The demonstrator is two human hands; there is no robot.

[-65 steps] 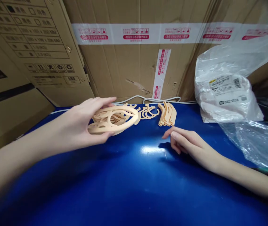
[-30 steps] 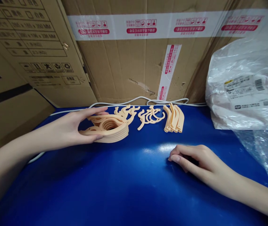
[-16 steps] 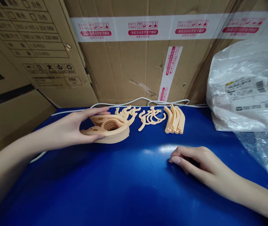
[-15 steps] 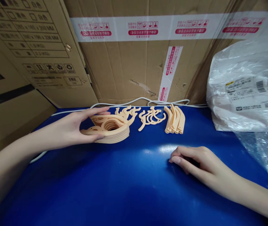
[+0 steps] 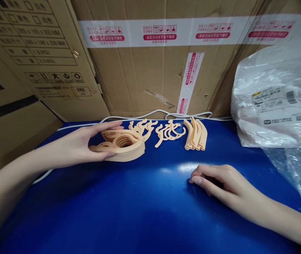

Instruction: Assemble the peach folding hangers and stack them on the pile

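Note:
My left hand [image 5: 80, 144] grips the left end of a neat stack of peach-coloured plastic pieces with round openings [image 5: 129, 152]. Its thumb lies along the near side and its fingers reach over the far side; the stack is at the blue tabletop. Just beyond and right of it lie small hook-shaped peach pieces in two loose groups, one group [image 5: 148, 131] partly behind the stack and another group [image 5: 169, 132] beside it. Farther right is a bundle of long curved peach strips [image 5: 196, 134]. My right hand [image 5: 223, 183] rests on the tabletop, fingers curled in, nothing visible in it.
A blue tabletop [image 5: 129, 208] spans the front. Cardboard boxes stand at the left [image 5: 60, 88] and along the back [image 5: 134, 77]. A white cable [image 5: 139, 115] runs along the back edge. At the right sits a white plastic bag [image 5: 272, 120] with clear plastic film [image 5: 295, 173] before it.
Both hands and all the pieces keep their places. The whole view has shifted very slightly.

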